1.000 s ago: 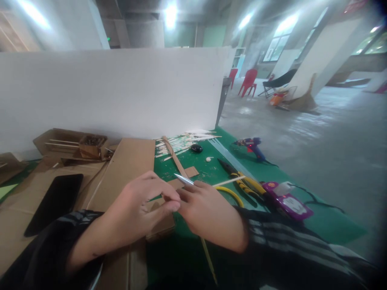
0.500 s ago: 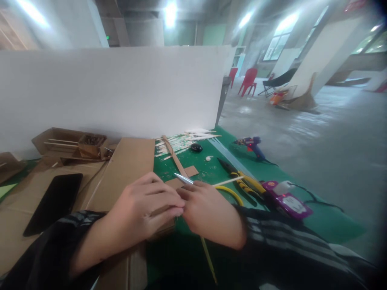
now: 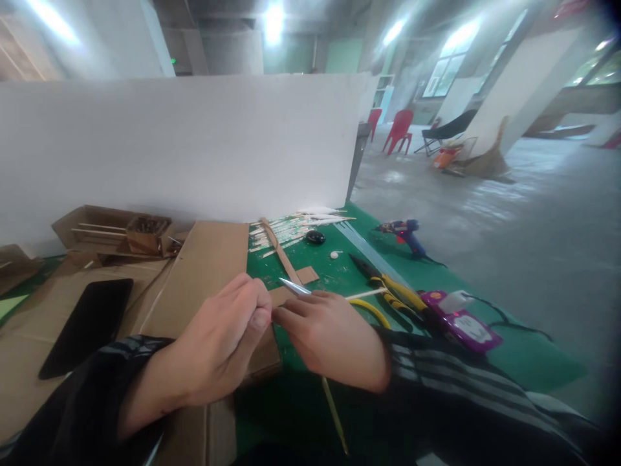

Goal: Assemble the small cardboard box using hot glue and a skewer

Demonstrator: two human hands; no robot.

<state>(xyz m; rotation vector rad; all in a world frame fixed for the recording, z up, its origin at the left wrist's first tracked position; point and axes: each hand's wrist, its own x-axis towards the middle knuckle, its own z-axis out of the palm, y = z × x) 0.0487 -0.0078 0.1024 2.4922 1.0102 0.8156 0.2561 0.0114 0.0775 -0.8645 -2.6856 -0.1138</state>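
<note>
My left hand (image 3: 226, 340) is closed, thumb pressed against the curled fingers; whatever lies inside the pinch is hidden. Beside it, nearly touching, my right hand (image 3: 334, 340) has its fingers curled round a thin wooden stick (image 3: 367, 294), whose pale end sticks out behind the knuckles to the right. A pointed silver blade (image 3: 294, 285) and a yellow loop (image 3: 372, 309) show past the right hand, partly covered by it. A flat cardboard strip (image 3: 280, 251) and a small cardboard piece (image 3: 308, 275) lie just beyond.
White-smeared sticks (image 3: 286, 234) lie near the white panel (image 3: 194, 142). On the right are yellow-black pliers (image 3: 395, 291), a glue gun (image 3: 403, 234) and a purple power strip (image 3: 460, 323). Cardboard (image 3: 208, 259), a black phone-like slab (image 3: 87, 327) and an open cardboard box (image 3: 97, 223) are left.
My left hand has drawn back slightly left and curled into a tighter pinch. My right hand has shifted a little left, and the stick's protruding end has dipped slightly.
</note>
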